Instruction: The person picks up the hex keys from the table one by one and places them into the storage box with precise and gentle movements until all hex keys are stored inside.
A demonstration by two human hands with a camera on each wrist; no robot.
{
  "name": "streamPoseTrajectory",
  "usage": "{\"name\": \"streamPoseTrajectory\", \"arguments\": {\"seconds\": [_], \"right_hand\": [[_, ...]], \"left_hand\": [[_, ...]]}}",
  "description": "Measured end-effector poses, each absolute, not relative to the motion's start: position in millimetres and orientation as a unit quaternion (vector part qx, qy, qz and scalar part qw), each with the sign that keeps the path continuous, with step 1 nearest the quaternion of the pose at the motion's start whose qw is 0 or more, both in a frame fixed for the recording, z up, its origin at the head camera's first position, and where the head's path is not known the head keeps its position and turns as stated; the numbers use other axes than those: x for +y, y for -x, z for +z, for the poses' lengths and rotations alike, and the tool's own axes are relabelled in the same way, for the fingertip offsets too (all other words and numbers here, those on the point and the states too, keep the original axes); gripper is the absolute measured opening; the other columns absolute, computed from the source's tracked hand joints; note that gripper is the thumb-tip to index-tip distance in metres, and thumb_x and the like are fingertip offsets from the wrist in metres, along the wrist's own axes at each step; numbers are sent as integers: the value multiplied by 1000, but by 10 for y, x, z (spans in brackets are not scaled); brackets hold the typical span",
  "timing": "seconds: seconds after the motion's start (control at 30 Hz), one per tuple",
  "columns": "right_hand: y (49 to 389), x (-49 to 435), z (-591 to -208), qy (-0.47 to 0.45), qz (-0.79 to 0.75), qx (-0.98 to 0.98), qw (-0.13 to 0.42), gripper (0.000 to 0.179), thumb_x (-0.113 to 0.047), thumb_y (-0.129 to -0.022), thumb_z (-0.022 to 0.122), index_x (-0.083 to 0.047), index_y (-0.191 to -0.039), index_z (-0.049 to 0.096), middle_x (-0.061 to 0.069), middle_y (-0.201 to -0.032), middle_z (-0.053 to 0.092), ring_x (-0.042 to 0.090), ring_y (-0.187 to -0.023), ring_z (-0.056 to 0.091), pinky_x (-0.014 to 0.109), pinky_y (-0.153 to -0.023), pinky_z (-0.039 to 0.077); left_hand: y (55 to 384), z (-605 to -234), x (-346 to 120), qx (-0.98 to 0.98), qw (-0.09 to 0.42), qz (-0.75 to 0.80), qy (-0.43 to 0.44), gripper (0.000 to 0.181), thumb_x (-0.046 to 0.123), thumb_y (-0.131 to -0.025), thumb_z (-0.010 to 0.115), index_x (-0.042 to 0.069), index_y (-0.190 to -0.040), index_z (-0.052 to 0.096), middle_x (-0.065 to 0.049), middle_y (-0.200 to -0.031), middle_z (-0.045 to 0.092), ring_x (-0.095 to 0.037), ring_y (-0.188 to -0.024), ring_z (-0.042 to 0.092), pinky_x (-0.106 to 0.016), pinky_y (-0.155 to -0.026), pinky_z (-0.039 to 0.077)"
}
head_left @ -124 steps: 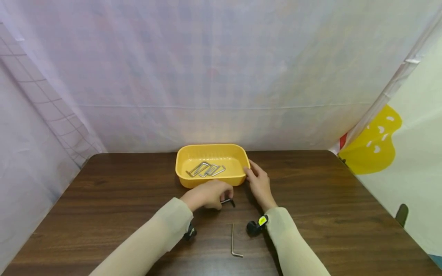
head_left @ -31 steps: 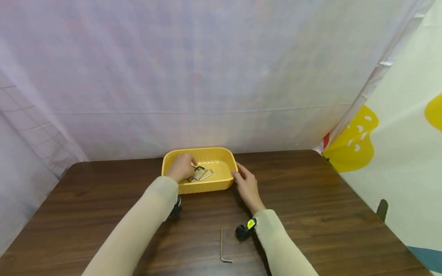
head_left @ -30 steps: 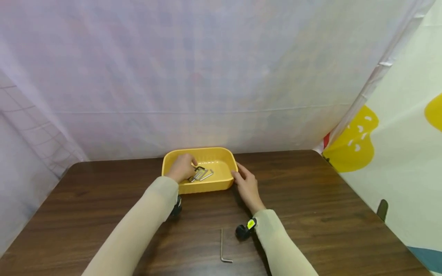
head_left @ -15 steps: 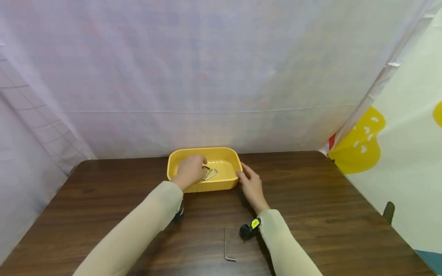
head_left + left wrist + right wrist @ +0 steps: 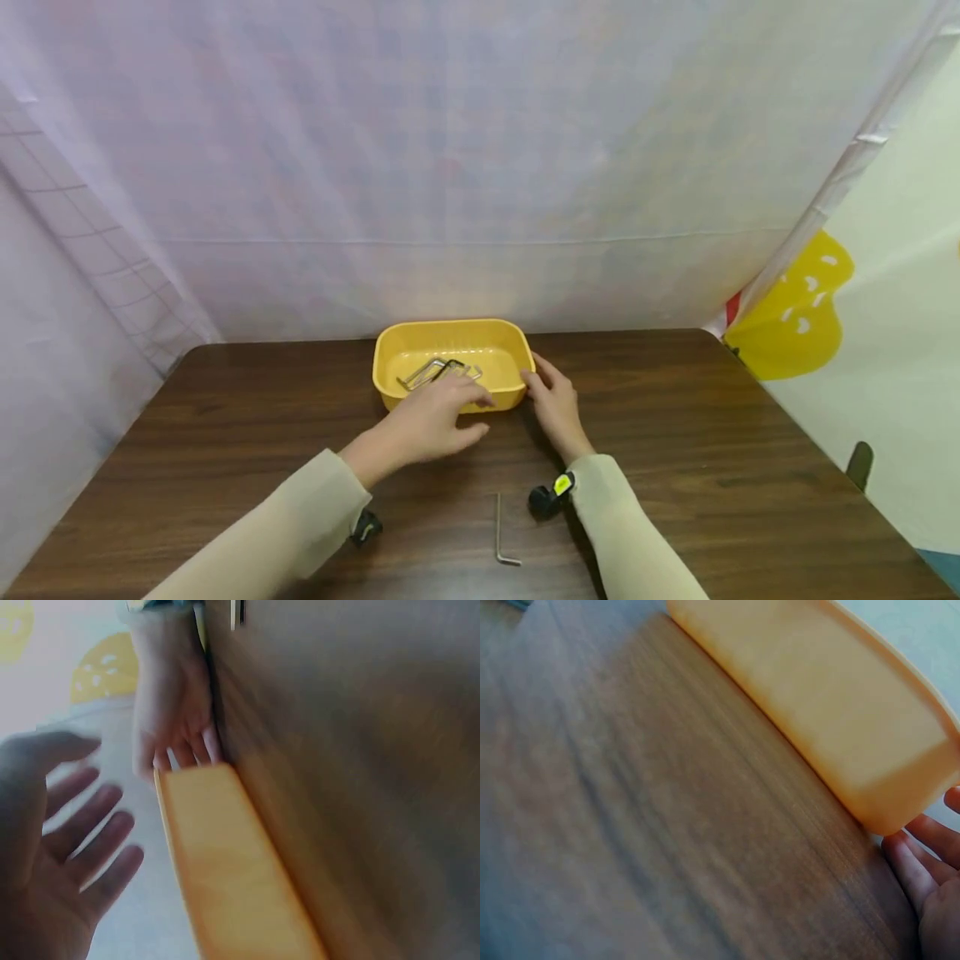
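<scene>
A yellow plastic basin [image 5: 450, 400] stands at the table's far edge with several L-shaped hex keys [image 5: 420, 373] inside. One of them, a black hex key [image 5: 450, 364], lies on top of the silver ones. My left hand [image 5: 435, 417] hovers in front of the basin, fingers spread and holding nothing; it hides part of the near wall. At the basin's right end my right hand [image 5: 557, 408] holds the rim, thumb on top and fingers against the outer side. Nearer to me, a silver hex key [image 5: 498, 529] lies on the table between my forearms.
The dark wooden table [image 5: 675, 433] reaches back to a pale curtain [image 5: 480, 167] just behind the basin. A white cloth with a yellow print [image 5: 806, 317] hangs on the right. Black wrist cameras [image 5: 547, 500] sit under the sleeves.
My left hand carried the black hex key into the basin, let it go there, then came back out toward me and opened. My right hand stays at the basin's right end.
</scene>
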State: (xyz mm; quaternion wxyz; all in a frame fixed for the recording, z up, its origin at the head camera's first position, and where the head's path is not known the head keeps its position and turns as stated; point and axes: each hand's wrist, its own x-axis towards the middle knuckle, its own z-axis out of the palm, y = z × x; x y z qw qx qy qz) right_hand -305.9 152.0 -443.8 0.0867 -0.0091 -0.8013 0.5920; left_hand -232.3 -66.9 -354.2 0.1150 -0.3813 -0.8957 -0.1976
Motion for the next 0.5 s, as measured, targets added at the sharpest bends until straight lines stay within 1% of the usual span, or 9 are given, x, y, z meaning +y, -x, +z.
{"name": "streamPoseTrajectory", "arguments": {"seconds": [0.07,0.17,0.23,0.3,0.37,0.5], "right_hand": [[3059,1525,-4435,13,588,-804,89,47,-32,-101,57,-19,-145,55,10,-146,58,25,-115,67,35,-94,56],[3062,1525,-4435,15,581,-809,89,47,-32,-101,57,-19,-146,55,10,-146,59,25,-114,67,33,-92,56],[3059,1518,-4432,15,581,-809,90,47,-32,-101,58,-19,-145,56,10,-145,60,25,-113,66,31,-91,55],[3056,1516,-4432,14,584,-807,91,47,-32,-101,58,-19,-145,56,10,-144,60,25,-113,66,29,-89,55],[3051,1514,-4433,14,588,-803,93,46,-31,-100,58,-19,-145,56,10,-144,61,25,-113,67,29,-89,55],[3067,1511,-4444,12,594,-799,94,47,-31,-101,58,-18,-145,56,10,-145,59,24,-117,65,31,-93,56]], "left_hand": [[2213,-3588,-692,-889,72,-196,408,29,27,-89,75,16,-116,72,3,-114,71,-13,-108,65,-34,-95,54],[2077,-3665,-711,-882,10,-200,427,30,30,-90,74,19,-118,71,7,-118,68,-10,-113,63,-32,-100,52],[2019,-3720,-719,-879,-18,-205,429,29,31,-90,74,21,-117,71,10,-118,67,-7,-115,62,-30,-102,51],[1985,-3773,-725,-876,-34,-210,434,27,31,-89,75,22,-115,72,12,-117,67,-5,-114,61,-28,-102,51],[1959,-3821,-729,-873,-39,-210,438,27,31,-88,77,24,-114,72,14,-116,67,-3,-114,61,-27,-102,50],[1924,-3881,-738,-870,-46,-211,442,30,31,-85,79,24,-113,72,14,-116,67,-2,-114,60,-25,-103,50]]}}
